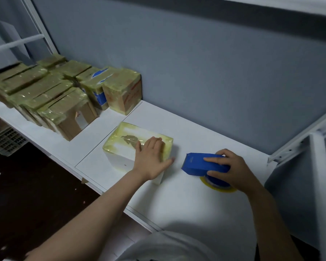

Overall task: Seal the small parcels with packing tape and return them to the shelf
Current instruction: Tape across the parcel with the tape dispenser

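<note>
While the left hand (151,157) lies flat on the right end of the white parcel's (120,146) top, its fingers (157,141) are straight and close together, pressing down and gripping nothing. The parcel sits on the white shelf (196,204), near the front edge, its top covered in glossy yellowish tape with a torn brown patch showing through; its white side carries only a tiny mark too small to read.

Just to the right, apart from the parcel, the right hand (233,166) holds a blue tape dispenser (199,163), fingers (214,159) curled over its body and the thumb at the near side. The dispenser's toothed end points toward the parcel, and its roll of yellowish tape (219,187) rests on the shelf. A small embossed mark on the dispenser's top cannot be read.

Further left, against the grey-blue wall (215,72), stands a group of taped brown parcels (45,95). The rightmost one (124,95) bears red printing, blurred beyond reading; its neighbour (96,91) shows blue patches, and the nearest has a white label with no legible text. A pale slotted crate (6,140) sits below the shelf's left end.
</note>
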